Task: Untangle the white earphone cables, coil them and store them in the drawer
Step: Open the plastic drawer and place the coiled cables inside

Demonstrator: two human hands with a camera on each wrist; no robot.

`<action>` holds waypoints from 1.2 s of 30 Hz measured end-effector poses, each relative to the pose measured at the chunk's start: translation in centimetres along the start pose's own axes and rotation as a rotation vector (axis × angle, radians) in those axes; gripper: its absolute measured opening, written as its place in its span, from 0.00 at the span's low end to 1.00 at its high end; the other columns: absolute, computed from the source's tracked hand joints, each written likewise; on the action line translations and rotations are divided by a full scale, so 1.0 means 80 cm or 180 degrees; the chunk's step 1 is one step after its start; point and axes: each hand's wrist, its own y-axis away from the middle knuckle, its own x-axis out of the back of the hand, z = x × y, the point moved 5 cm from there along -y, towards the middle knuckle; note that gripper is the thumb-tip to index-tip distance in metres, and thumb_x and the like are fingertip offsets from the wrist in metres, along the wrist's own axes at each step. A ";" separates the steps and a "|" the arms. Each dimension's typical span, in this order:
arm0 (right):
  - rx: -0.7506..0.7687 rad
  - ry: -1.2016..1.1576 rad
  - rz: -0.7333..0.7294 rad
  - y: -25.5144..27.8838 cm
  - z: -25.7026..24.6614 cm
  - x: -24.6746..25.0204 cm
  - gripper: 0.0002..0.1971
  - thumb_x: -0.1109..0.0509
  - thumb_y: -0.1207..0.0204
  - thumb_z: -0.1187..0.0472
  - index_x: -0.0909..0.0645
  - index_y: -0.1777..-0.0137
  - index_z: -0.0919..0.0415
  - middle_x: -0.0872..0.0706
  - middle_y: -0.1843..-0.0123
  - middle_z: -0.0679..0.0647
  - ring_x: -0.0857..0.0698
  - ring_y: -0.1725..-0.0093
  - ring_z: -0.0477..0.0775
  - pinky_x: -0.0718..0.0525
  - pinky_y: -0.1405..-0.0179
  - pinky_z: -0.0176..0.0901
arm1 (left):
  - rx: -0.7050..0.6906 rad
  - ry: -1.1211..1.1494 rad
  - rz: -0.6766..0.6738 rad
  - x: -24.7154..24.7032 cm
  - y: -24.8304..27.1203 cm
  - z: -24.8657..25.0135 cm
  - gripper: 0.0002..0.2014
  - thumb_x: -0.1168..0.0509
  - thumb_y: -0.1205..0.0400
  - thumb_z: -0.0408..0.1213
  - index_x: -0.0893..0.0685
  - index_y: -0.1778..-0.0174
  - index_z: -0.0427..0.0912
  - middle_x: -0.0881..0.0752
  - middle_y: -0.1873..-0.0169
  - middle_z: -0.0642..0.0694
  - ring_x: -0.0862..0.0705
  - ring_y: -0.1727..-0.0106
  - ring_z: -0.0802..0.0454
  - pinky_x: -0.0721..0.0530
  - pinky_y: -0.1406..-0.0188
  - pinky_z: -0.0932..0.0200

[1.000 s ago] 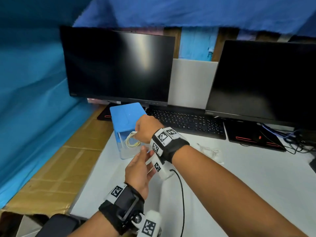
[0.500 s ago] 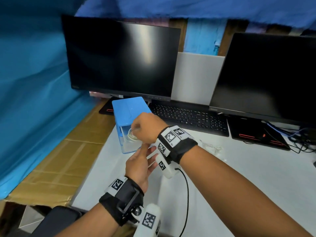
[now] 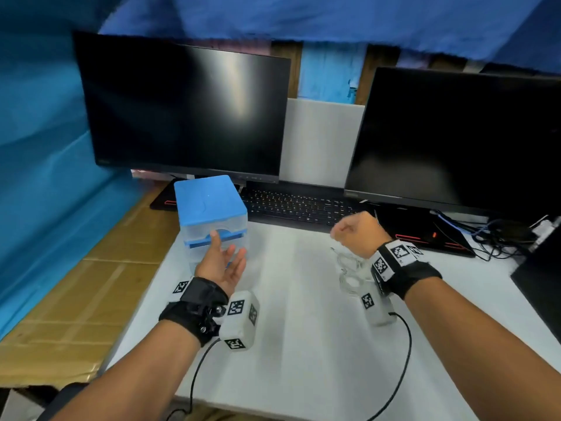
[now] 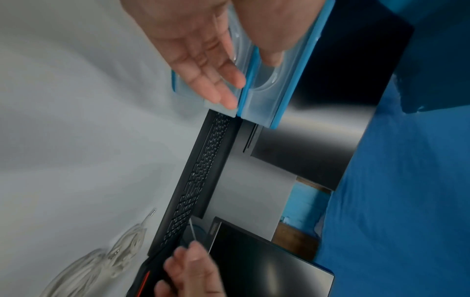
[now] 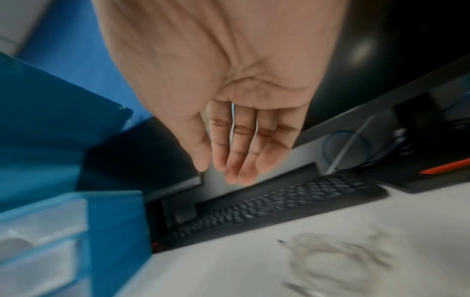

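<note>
Both hands hover over the white desk (image 3: 288,299), well apart from each other. Left hand (image 3: 220,262) is spread, palm turned to the right, fingers straight and relaxed, right at the front of the small blue-topped drawer box (image 3: 209,202); in the left wrist view its fingertips (image 4: 223,94) lie against the clear front of the lower drawer (image 4: 223,109) and its thumb reaches across the curved handle notch of the upper one, though whether it presses there is hard to tell. Both drawers sit flush in the box. Right hand (image 3: 356,233) is raised above the desk near the black keyboard (image 3: 297,205), holding nothing; the right wrist view shows its fingers (image 5: 236,152) loosely extended and close together, and the picture is blurred. A tangle of white earphone cables (image 3: 349,268) lies on the desk just below and slightly toward the person from the right hand, apart from it, with its plug end pointing toward the keyboard; it is well to the right of the drawer box and far from the left hand. Behind the keyboard stand two dark monitors (image 3: 188,110), and blue sheeting (image 3: 45,147) hangs on the left.
</note>
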 end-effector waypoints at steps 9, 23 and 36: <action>-0.0944 0.1346 -0.0752 0.028 0.066 -0.028 0.12 0.23 0.47 0.48 0.17 0.73 0.57 0.16 0.75 0.48 0.15 0.72 0.50 0.18 0.72 0.37 | -0.0224 -0.0265 -0.0040 0.017 0.019 -0.041 0.15 0.35 0.19 0.52 0.18 0.54 0.42 0.15 0.55 0.48 0.13 0.54 0.53 0.17 0.61 0.61; 0.0201 0.1070 -0.0809 0.026 -0.071 -0.060 0.12 0.25 0.32 0.55 0.16 0.69 0.63 0.14 0.67 0.55 0.15 0.63 0.55 0.17 0.64 0.42 | -0.0408 -0.0544 -0.0150 0.043 0.032 -0.055 0.14 0.36 0.18 0.54 0.14 0.45 0.49 0.13 0.54 0.47 0.14 0.57 0.51 0.18 0.63 0.59; 0.1298 0.1712 -0.0960 0.034 -0.227 -0.167 0.18 0.26 0.27 0.50 0.27 0.71 0.56 0.24 0.74 0.49 0.22 0.73 0.52 0.26 0.75 0.39 | -0.0352 -0.0636 -0.0142 0.046 0.031 -0.067 0.17 0.33 0.20 0.53 0.13 0.43 0.46 0.14 0.64 0.48 0.18 0.69 0.55 0.17 0.69 0.61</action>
